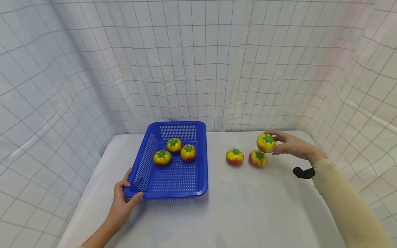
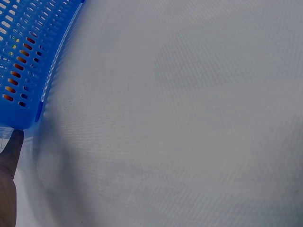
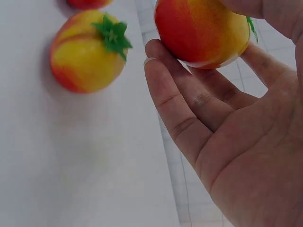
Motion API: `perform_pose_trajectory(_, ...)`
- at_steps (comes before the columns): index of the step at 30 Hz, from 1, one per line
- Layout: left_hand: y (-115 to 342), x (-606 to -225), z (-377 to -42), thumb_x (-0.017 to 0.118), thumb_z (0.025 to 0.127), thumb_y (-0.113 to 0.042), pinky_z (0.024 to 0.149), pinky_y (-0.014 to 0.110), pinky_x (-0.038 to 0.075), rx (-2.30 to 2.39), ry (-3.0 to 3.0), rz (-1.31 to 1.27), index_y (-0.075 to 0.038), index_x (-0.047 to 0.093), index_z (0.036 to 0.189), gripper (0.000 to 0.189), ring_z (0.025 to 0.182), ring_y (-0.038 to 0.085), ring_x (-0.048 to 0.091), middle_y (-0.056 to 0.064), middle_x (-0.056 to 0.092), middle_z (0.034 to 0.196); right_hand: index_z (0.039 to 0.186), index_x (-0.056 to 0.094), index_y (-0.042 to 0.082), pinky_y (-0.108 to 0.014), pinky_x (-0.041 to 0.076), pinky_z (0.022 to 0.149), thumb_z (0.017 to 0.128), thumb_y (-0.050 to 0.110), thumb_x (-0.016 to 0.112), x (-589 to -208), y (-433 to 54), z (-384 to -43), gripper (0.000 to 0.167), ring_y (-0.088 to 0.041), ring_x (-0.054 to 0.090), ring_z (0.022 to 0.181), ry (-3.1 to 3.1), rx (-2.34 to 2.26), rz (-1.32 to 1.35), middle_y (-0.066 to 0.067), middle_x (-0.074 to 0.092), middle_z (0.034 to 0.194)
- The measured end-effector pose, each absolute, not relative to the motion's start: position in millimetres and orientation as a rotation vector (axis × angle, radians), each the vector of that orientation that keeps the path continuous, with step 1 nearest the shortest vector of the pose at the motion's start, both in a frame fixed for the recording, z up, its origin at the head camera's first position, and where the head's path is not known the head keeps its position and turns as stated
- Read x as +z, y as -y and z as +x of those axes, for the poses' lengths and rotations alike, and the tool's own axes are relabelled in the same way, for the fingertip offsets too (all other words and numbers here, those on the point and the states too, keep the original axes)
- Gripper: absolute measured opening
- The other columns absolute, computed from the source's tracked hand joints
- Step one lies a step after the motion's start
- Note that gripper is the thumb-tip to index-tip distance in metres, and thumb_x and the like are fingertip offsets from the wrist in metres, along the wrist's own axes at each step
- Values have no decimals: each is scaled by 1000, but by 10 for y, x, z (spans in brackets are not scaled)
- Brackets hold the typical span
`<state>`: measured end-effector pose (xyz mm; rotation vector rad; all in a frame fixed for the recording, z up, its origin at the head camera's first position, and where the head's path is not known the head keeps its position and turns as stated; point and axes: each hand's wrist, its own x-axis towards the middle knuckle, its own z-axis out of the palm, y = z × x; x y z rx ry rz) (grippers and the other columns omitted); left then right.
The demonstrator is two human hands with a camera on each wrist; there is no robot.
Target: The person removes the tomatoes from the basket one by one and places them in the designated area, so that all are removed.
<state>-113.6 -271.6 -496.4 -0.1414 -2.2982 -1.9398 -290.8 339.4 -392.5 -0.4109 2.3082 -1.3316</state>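
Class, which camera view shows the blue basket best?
The head view: it frames the entire blue basket, the left hand gripping one corner. The left wrist view shows only part; the right wrist view shows none.

Light in the head view is bright and diffuse, cooler at the left of the frame, warmer at the right. Soft shadows lie under the blue basket's [image 1: 205, 162] near edge and beside the sleeve [image 1: 347, 203] on the worktop [image 1: 242, 213]; lines on the gridded sheet [image 1: 217, 51] bow toward the frame's edges. The left wrist view is dimmer and grey, with a soft-edged shadow at lower left and the left fingers [image 2: 9, 158] dark. In the right wrist view the right fingers [image 3: 173, 106] are shaded, the resting fruit [image 3: 87, 52] looks slightly soft, and its shadow is blurred.
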Motion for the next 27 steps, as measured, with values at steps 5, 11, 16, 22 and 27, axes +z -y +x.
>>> perform_pose_trajectory(5, 2712, -4959, -1132, 56, 104, -2, 95, 9, 43, -1929, 2303, -141, -19, 20, 120, 43, 148, 44, 12, -5, 1, 172, 160, 29, 18, -40, 53, 99, 95, 19, 71, -3971, -3534, -2878, 77, -39, 57, 125, -2303, -1358, -364, -26, 21, 161)
perform_pose_trajectory(11, 2710, -4959, -1135, 57, 104, -2, 96, 10, 43, -1932, 2301, -146, -19, 20, 120, 44, 149, 45, 11, -5, 1, 172, 160, 27, 14, -39, 54, 97, 94, 16, 71, -4035, -3651, -2855, 79, -37, 56, 124, -2268, -1392, -305, -28, 20, 160)
perform_pose_trajectory(16, 2714, -4965, -1138, 56, 104, -1, 96, 9, 42, -1930, 2297, -150, -19, 20, 120, 44, 149, 44, 11, -5, 1, 172, 161, 25, 14, -38, 55, 96, 95, 17, 71, -4096, -3731, -2850, 80, -39, 57, 122, -2252, -1385, -270, -30, 21, 159)
perform_pose_trajectory(22, 2721, -4973, -1144, 56, 103, 0, 97, 10, 42, -1941, 2281, -160, -20, 20, 119, 44, 149, 43, 10, -5, 2, 172, 161, 24, 13, -39, 55, 96, 95, 17, 71, -4187, -3834, -2843, 81, -39, 52, 127, -2242, -1385, -230, -31, 16, 160)
perform_pose_trajectory(27, 2723, -4980, -1147, 56, 103, 0, 98, 10, 42, -1959, 2272, -161, -21, 21, 119, 43, 149, 42, 11, -5, 2, 172, 161, 23, 12, -39, 55, 96, 94, 18, 72, -4284, -3903, -2823, 83, -36, 50, 127, -2232, -1371, -196, -33, 16, 160)
